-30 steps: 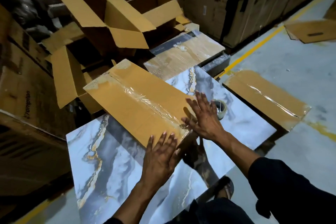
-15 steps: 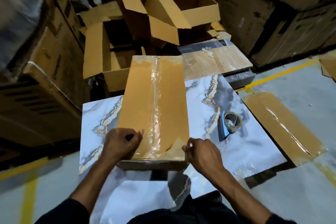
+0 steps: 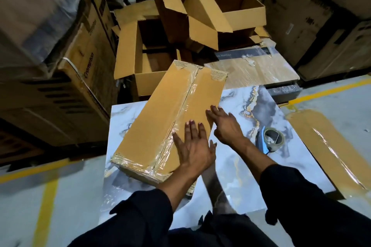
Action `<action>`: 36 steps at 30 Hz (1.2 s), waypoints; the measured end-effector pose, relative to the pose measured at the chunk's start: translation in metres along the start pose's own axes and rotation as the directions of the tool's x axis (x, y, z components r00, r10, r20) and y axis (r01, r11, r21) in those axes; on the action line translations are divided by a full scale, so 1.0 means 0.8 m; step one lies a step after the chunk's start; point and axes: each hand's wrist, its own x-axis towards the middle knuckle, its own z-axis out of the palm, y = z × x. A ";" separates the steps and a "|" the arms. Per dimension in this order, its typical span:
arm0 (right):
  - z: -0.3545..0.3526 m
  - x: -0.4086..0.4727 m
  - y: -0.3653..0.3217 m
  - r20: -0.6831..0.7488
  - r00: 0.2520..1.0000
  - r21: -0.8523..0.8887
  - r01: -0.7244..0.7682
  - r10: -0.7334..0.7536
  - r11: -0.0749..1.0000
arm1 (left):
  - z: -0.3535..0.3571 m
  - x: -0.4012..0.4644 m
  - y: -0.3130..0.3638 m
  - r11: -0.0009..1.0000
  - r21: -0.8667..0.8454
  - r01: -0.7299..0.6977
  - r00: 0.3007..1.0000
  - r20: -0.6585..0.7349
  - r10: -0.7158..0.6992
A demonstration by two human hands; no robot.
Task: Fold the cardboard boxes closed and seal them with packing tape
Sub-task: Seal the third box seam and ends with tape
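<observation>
A long brown cardboard box (image 3: 160,110) lies closed on the marble-patterned board (image 3: 251,176), clear tape running along its centre seam and over its near end. My left hand (image 3: 194,150) lies flat, fingers spread, on the box's near right part. My right hand (image 3: 224,124) rests open at the box's right edge, fingers apart. A tape dispenser (image 3: 271,139) with a blue handle lies on the board just right of my right wrist.
A second taped flat box (image 3: 329,146) lies on the floor at the right. Several open empty cartons (image 3: 180,26) are piled behind the board. Large stacked cartons (image 3: 321,16) wall the back and left. Yellow lines mark the grey floor.
The box has swung so its far end points up-right. Both hands have left its near corners and now lie flat on its right side.
</observation>
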 end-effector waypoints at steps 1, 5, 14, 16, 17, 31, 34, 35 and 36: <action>0.002 -0.004 0.001 0.001 1.000 -0.056 -0.004 0.004 0.998 | 0.001 -0.001 -0.003 1.000 0.023 -0.005 1.000 0.015 0.005; 0.011 -0.024 -0.016 -0.028 0.999 -0.196 0.021 -0.027 0.980 | -0.017 -0.009 -0.068 0.987 0.066 -0.144 0.984 0.113 0.136; 0.017 -0.070 -0.106 -0.005 0.960 0.113 0.280 -0.281 0.953 | -0.096 -0.014 -0.300 0.867 0.358 -0.347 0.926 0.277 0.257; 0.012 -0.054 -0.083 -0.048 0.974 0.103 0.226 -0.222 0.969 | -0.091 -0.018 -0.311 0.855 0.491 -0.168 0.986 0.080 0.148; 0.008 -0.045 -0.069 -0.043 0.984 0.069 0.175 -0.173 0.982 | -0.082 -0.022 -0.310 0.886 0.460 -0.049 0.995 -0.059 0.086; 0.057 -0.105 -0.085 -0.061 0.988 -0.005 -0.140 0.139 0.990 | -0.005 0.008 -0.114 0.664 -0.672 0.327 0.882 -0.034 -0.470; 0.038 -0.137 -0.124 0.019 0.994 -0.074 -0.104 0.106 0.992 | -0.022 0.031 -0.153 0.748 -0.619 0.241 0.924 -0.090 -0.372; 0.026 -0.142 -0.130 0.062 0.996 -0.077 -0.062 0.067 0.995 | -0.029 0.040 -0.164 0.773 -0.595 0.218 0.936 -0.097 -0.338; 0.014 -0.142 -0.131 0.082 0.996 -0.056 -0.035 0.040 0.998 | -0.037 0.049 -0.172 0.789 -0.583 0.195 0.948 -0.095 -0.305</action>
